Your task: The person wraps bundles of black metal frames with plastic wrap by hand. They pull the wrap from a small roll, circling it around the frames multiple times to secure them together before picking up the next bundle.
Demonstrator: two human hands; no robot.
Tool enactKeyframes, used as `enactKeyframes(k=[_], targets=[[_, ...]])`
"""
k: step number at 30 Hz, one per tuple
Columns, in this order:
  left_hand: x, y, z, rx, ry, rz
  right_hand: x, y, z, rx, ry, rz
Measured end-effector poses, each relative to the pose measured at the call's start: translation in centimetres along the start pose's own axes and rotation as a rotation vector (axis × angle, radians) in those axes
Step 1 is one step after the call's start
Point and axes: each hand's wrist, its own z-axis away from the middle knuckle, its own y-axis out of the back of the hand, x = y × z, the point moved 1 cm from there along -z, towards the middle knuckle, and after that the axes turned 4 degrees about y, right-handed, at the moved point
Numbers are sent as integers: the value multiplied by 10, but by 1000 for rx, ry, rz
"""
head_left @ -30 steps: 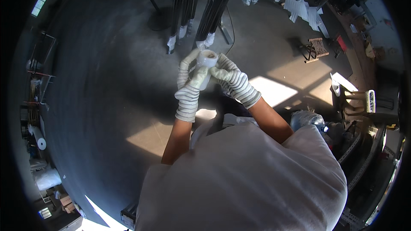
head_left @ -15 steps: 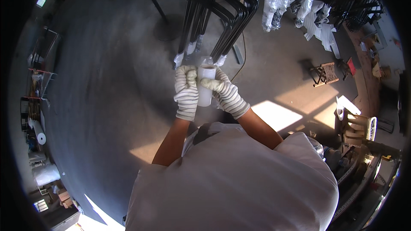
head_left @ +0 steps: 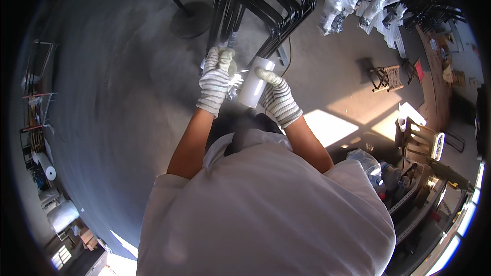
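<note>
My right hand (head_left: 279,94), in a striped knit glove, grips a white roll of stretch film (head_left: 254,84), its thumb across the front. The roll tilts, its upper end leaning right. To its left, my left hand (head_left: 215,79), gloved alike, is closed with fingers curled. Shiny plastic film (head_left: 234,83) shows between that hand and the roll, and the fingers appear to pinch it. Just beyond my hands stand several bent black metal tube frames (head_left: 266,13), their lower ends partly wrapped in clear film. My left hand covers some of these ends.
A round black base with a pole (head_left: 190,19) stands at far left. More black frames with wrapped ends (head_left: 340,7) are at far right. Folding stools (head_left: 391,78) stand on the right, a wooden chair (head_left: 422,140) nearer. Shelving (head_left: 41,94) lines the left wall.
My hands have moved forward and apart, toward the black frames. The film roll has gone from upright to tilted, and shiny film now shows between it and my left hand.
</note>
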Motion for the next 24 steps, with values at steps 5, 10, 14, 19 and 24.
enactKeyframes(k=[5,10,14,19,24], targets=[[-21,12,-34,1,285,16,4,38,-32,140,72,-20],[-38,23,-72,-270,493,50,-4,53,-45,235,179,82],[-32,23,-100,-609,609,-243,-35,61,-47,214,196,101],[-72,6,-135,-490,680,-543,-84,66,-81,545,138,1043],[-128,-26,-173,-315,689,-14,-130,124,-132,581,164,978]])
